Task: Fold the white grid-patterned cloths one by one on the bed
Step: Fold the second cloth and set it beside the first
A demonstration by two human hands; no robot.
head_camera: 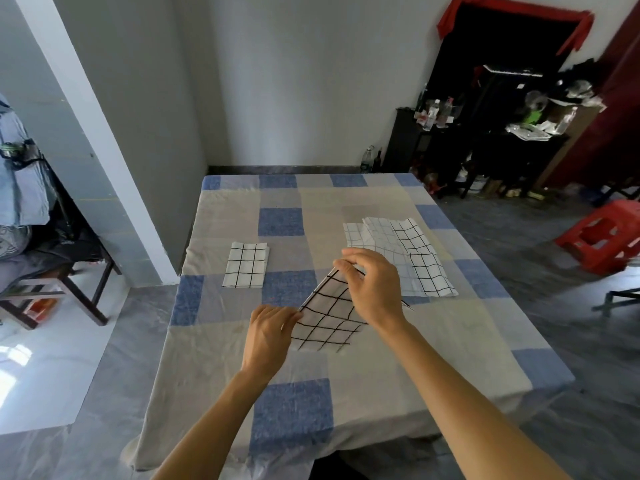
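Both hands pinch one thin white cloth (329, 317) with black grid lines: left hand (268, 336) at its left edge, right hand (372, 289) at the raised top corner. Folded rectangle (246, 265) lies left of the grip, rumpled pile (401, 254) right, on the checked bedsheet (346, 386).

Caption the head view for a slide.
Left hand and right hand hold a grid cloth over the bed; folded cloth left, loose pile right.

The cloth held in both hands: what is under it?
Under the held cloth lies the checked bedsheet; the patch directly beneath is covered by the cloth and the right hand.
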